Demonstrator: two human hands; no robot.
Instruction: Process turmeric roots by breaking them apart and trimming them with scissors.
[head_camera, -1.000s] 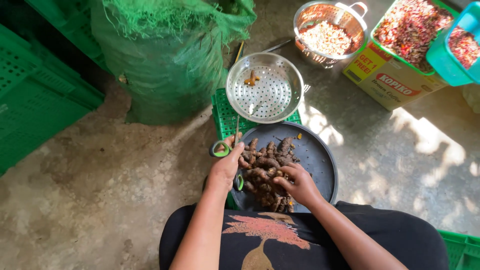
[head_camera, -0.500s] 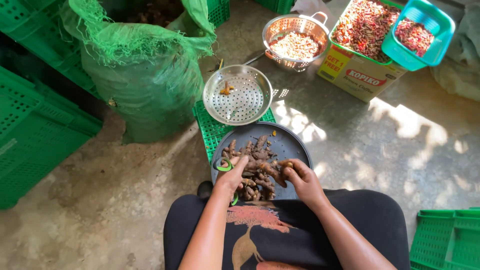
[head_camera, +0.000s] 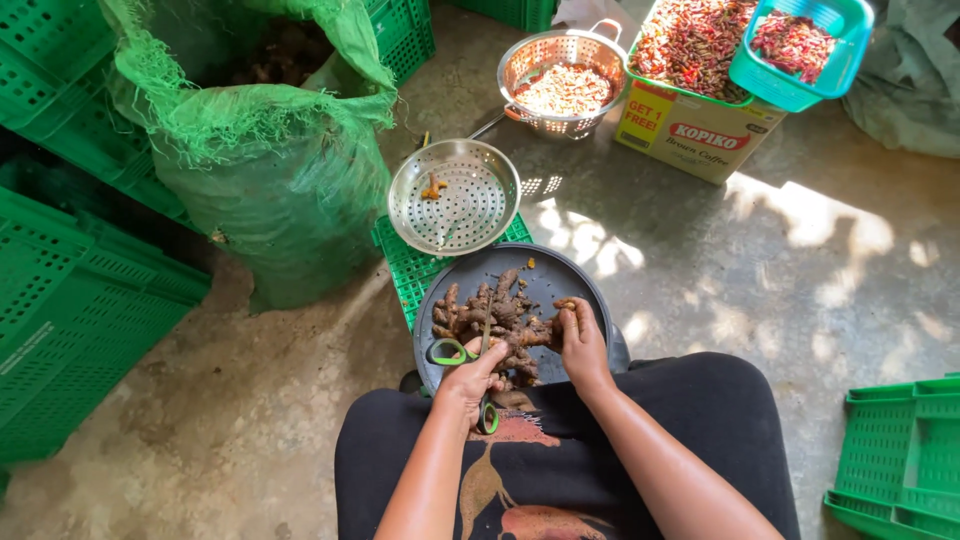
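Two hands' fingers clamped: left on green-handled scissors, right on knobbly brown root.

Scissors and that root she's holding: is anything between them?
Nothing visible. The left hand holds green-handled scissors, blades pointing at the root pinched by the right hand. Both are over the dark tray, right above the root pile.

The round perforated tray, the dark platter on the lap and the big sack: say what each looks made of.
Perforated tray: bright metal, likely stainless steel; it shines and has punched holes.
Dark platter: smooth, matte grey-black, metal or plastic; cannot tell which.
Big sack: green woven plastic mesh, with frayed threads at its rolled rim.
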